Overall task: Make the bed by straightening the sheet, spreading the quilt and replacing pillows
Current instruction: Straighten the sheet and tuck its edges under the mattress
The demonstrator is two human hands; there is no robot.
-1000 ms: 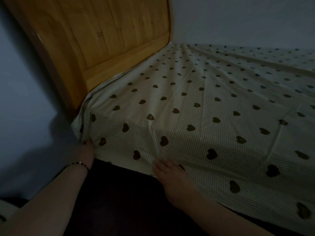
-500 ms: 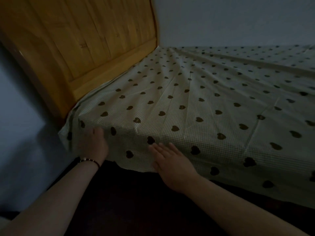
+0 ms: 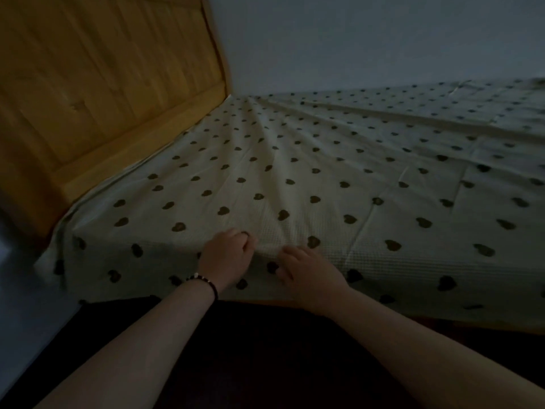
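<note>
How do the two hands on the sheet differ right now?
The left hand wears a beaded bracelet; the right hand shows none. The left hand's fingers are curled, bunching fabric; the right hand's lie looser. Both rest on the heart-print sheet at the mattress edge.

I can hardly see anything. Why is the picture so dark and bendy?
Head view: the room is dim, so the sheet looks grey and the near floor almost black; the wide lens bends the headboard; both hands, left and right, look soft and grainy.

Left hand [image 3: 225,258] fisted (beaded wrist); right hand [image 3: 306,273] curled, adjacent.
</note>
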